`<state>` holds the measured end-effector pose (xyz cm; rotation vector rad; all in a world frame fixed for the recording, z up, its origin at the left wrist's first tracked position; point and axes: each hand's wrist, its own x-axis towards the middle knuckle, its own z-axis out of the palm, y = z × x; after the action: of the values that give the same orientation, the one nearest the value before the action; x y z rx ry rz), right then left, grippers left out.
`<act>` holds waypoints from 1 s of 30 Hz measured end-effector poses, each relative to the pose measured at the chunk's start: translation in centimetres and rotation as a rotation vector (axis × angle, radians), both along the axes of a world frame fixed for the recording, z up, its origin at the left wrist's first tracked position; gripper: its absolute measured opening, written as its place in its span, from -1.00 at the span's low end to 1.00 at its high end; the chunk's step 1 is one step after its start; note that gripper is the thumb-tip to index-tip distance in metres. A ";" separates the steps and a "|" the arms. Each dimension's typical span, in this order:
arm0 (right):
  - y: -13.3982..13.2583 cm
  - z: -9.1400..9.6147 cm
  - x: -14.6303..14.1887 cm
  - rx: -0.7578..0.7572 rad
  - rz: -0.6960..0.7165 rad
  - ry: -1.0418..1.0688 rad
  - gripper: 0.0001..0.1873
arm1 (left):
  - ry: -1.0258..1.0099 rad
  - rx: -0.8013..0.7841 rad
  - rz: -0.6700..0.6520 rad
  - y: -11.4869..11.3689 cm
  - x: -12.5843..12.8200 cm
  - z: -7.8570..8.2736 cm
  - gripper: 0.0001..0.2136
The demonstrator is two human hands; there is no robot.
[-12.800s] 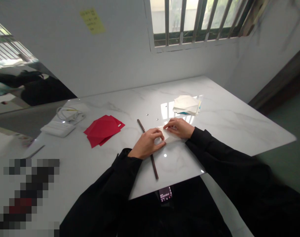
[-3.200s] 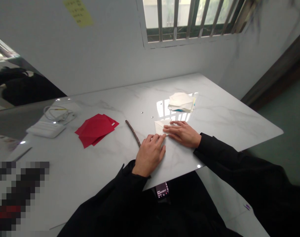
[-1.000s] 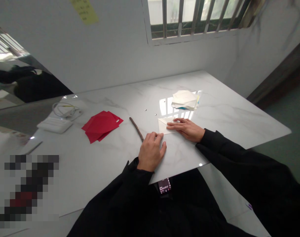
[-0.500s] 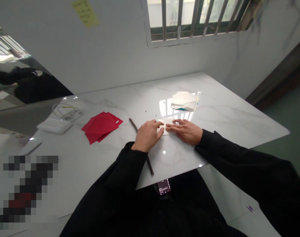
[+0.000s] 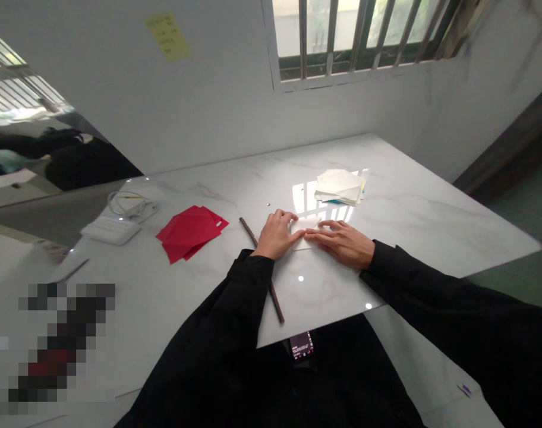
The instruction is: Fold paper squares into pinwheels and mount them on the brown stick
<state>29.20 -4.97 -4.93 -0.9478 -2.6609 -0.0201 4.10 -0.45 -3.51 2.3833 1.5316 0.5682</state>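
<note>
A small cream sheet of paper (image 5: pixel 307 224), which looks partly folded, lies on the marble-patterned table between my hands. My left hand (image 5: pixel 275 236) grips its left side, the thumb stretched toward the middle and the fingers curled at the far edge. From the right, my right hand (image 5: pixel 343 242) presses the paper, its index finger meeting the left thumb and its other fingers on the right side. The hands hide part of the sheet and its creases. A thin dark brown stick (image 5: pixel 276 300) runs under my left wrist.
A stack of cream papers (image 5: pixel 337 185) lies beyond my right hand. Red paper sheets (image 5: pixel 193 233) are at the left, with a white device (image 5: pixel 110 230) and a coiled cable (image 5: pixel 128 203) farther off. A lit phone (image 5: pixel 302 346) rests below the table edge (image 5: pixel 324 321).
My left thumb has moved inward to meet the right index finger on the paper. The whole view has shifted slightly; the stacks and the stick stay in place.
</note>
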 end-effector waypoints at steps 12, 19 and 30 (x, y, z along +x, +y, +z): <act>-0.2 -0.3 0.1 -0.033 -0.040 0.072 -0.36 | -0.659 -0.369 -0.110 0.4 0.3 0.1 -0.53; 0.0 -0.6 0.3 -0.027 -0.024 0.107 -0.32 | -0.598 -0.369 -0.036 0.1 0.7 0.1 -0.35; 0.1 -0.2 0.2 -0.118 -0.009 0.294 -0.26 | -0.836 -0.404 0.009 0.3 1.4 -0.6 -0.69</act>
<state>29.39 -4.88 -5.17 -0.9198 -2.4070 0.2567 5.47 -0.13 -4.07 1.5258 1.1234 0.9812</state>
